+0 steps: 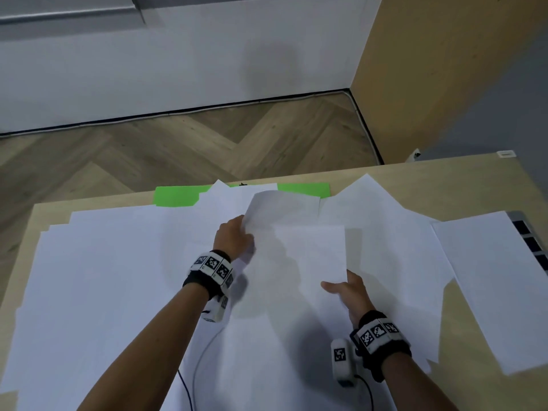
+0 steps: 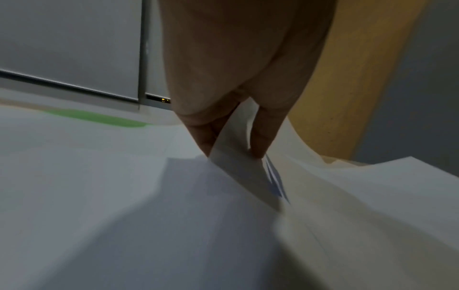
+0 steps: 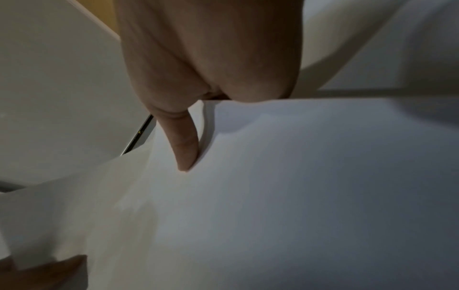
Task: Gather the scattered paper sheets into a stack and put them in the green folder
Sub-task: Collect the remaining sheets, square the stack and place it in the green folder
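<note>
White paper sheets lie scattered over most of the table. My left hand pinches the left edge of a small bundle of sheets lifted off the table; in the left wrist view the thumb and fingers close on the paper edge. My right hand holds the same bundle at its near right corner, thumb on top; the right wrist view shows the thumb lying on the sheet. The green folder lies at the table's far edge, largely covered by sheets.
More loose sheets spread to the right, partly over a dark keyboard-like device at the right edge. The wooden table ends just beyond the folder, with parquet floor behind. Cables trail near my arms.
</note>
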